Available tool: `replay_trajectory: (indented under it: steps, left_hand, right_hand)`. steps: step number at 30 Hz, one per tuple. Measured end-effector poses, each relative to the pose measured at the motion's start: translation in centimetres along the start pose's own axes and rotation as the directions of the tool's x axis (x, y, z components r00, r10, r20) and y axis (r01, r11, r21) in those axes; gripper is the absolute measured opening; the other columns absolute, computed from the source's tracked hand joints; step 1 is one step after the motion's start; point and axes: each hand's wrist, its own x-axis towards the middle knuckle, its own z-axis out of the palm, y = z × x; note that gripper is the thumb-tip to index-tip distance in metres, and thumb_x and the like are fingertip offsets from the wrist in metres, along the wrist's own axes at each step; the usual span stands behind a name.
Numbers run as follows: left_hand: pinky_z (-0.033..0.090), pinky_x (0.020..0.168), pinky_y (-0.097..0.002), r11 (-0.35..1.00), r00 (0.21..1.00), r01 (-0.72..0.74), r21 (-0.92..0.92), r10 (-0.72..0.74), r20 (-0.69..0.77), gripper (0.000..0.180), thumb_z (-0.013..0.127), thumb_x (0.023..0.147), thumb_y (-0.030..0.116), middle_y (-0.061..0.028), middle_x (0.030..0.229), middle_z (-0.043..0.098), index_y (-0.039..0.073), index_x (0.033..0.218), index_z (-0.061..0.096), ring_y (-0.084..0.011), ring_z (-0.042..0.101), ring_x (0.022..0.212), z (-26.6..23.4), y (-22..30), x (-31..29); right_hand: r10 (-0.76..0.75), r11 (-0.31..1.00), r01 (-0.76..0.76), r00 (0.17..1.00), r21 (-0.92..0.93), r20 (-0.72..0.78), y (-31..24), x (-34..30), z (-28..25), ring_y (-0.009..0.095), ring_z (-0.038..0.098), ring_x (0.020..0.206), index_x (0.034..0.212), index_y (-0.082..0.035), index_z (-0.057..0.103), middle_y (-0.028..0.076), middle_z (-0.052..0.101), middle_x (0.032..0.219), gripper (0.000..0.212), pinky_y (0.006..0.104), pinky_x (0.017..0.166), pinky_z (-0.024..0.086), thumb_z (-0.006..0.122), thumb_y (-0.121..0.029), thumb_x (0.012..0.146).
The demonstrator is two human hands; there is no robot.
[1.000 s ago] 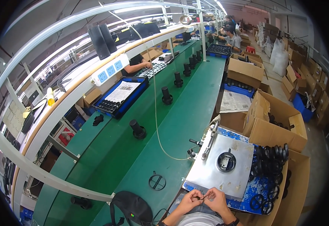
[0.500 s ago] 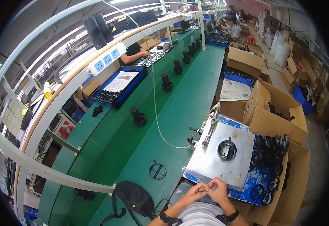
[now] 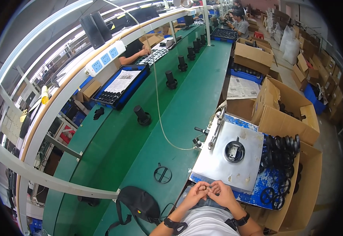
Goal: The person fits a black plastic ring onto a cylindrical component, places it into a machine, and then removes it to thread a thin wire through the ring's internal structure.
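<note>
Curling together near the metal plate [image 3: 210, 167], perhaps for precision, left hand [image 3: 196, 194] and right hand [image 3: 223, 194] may grasp something; I cannot tell.

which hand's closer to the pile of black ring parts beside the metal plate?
Right. The right hand sits left of and below the pile of black ring parts in view; the left hand is farther left, beyond the right one.
</note>
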Motion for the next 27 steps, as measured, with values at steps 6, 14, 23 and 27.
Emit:
replay_trajectory:
  steps: [6,14,23,27]
  left_hand:
    - [0.051,0.082,-0.0313,0.994,0.972,-0.025,-0.103,0.048,0.230,0.042,0.052,0.098,0.014,-0.0188,0.132,0.056,0.003,0.136,0.038,-0.0211,0.064,0.089,1.5,2.4,-0.5]
    - [0.049,0.084,-0.0340,0.982,0.950,0.020,-0.186,0.039,0.309,0.051,0.053,0.096,0.024,-0.0195,0.135,0.053,0.005,0.140,0.036,-0.0238,0.064,0.093,0.9,2.4,-0.3]
    - [0.047,0.086,-0.0335,0.987,0.958,0.024,-0.162,0.024,0.286,0.056,0.058,0.092,0.027,-0.0170,0.127,0.056,0.003,0.139,0.037,-0.0248,0.063,0.096,1.4,2.5,-0.5]
    - [0.046,0.085,-0.0326,0.990,0.961,0.003,-0.138,0.035,0.274,0.054,0.058,0.093,0.026,-0.0143,0.123,0.057,0.003,0.138,0.039,-0.0234,0.062,0.097,1.7,2.3,-0.3]
  right_hand:
    - [-0.142,0.987,0.140,0.989,-0.079,-0.029,0.9,0.0,-0.5,0.015,0.067,0.075,0.107,-0.001,0.064,0.009,0.070,0.084,0.032,0.0274,0.068,0.052,0.074,-0.013,0.080]
    - [-0.116,0.992,0.117,0.993,0.041,-0.036,0.6,0.1,-0.6,0.013,0.064,0.074,0.103,0.001,0.066,0.010,0.070,0.083,0.025,0.0278,0.068,0.051,0.071,-0.010,0.082]
    - [-0.112,0.994,0.109,0.988,-0.028,-0.109,0.7,0.3,-0.8,0.011,0.063,0.070,0.094,0.002,0.068,0.008,0.068,0.076,0.023,0.0265,0.063,0.050,0.076,-0.012,0.078]
    - [-0.092,0.991,0.109,0.974,0.077,-0.206,1.1,0.3,-0.1,0.012,0.063,0.064,0.088,0.002,0.068,0.010,0.069,0.073,0.023,0.0268,0.059,0.051,0.079,-0.014,0.076]
